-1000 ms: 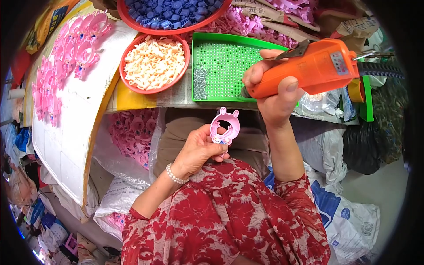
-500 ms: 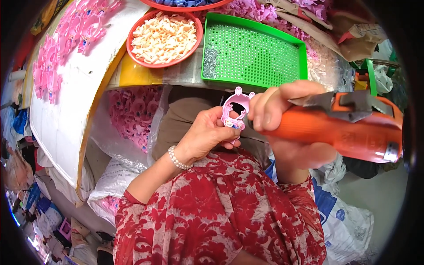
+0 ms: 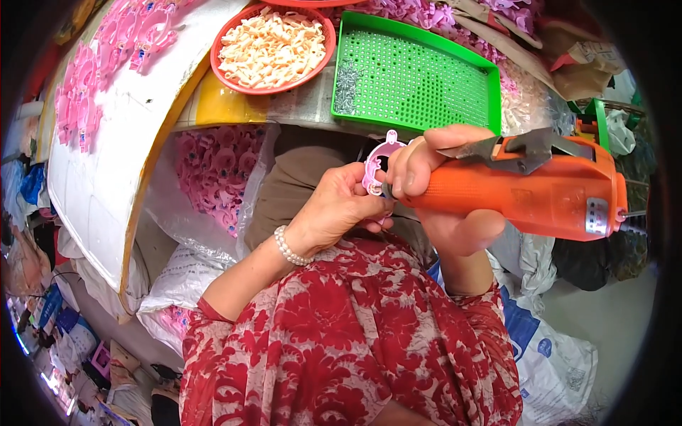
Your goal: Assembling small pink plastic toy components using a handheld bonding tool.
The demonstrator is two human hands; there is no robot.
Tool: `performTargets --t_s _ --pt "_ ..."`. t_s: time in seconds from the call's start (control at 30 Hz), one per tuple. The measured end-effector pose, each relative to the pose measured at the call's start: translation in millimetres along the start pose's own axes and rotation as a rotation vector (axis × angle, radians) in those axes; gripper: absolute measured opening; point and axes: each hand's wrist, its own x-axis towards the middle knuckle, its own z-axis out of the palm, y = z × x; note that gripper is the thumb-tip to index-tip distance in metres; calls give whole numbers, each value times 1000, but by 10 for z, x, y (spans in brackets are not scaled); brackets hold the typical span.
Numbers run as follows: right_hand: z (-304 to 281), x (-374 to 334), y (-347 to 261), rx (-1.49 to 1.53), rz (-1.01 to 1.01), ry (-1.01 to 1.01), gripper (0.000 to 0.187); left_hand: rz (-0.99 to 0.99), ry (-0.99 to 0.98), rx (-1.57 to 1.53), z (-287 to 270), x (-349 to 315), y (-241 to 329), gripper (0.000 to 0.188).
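Observation:
Between the thumb and fingers of my left hand (image 3: 330,209) is a pink plastic ring-shaped part (image 3: 372,169) with small ear-like knobs, held above my lap. My right hand (image 3: 419,167) is wrapped round an orange electric screwdriver (image 3: 518,190), which lies almost level and has a dark strap along its top. The screwdriver's nose meets the lower right of the pink part, beside my left fingertips. My right fingers cover some of the ring, and the bit's tip is hidden.
Ahead stands a green perforated tray (image 3: 419,74) with small screws (image 3: 346,85) at its left. Beside it is a red bowl (image 3: 331,35) of cream-coloured pieces (image 3: 273,50). Pink parts (image 3: 82,106) lie on a white board (image 3: 117,153); more fill a clear bag (image 3: 170,216) below.
The screwdriver has moved slightly left and swung, bringing its nose against the pink part. The ring has turned a little in my left hand. The whole view has shifted slightly.

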Motion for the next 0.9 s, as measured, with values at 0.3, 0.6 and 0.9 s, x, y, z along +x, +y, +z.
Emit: performTargets --t_s 0.3,0.6,0.9 --pt "-37 -5 91 52 3 -47 73 76 53 -24 50 21 -107 16" --pt "-38 64 119 189 -112 -74 78 77 24 -28 16 -22 -58 18" --pt "-221 187 -126 133 -322 -87 91 142 61 38 -385 -221 -264 31"
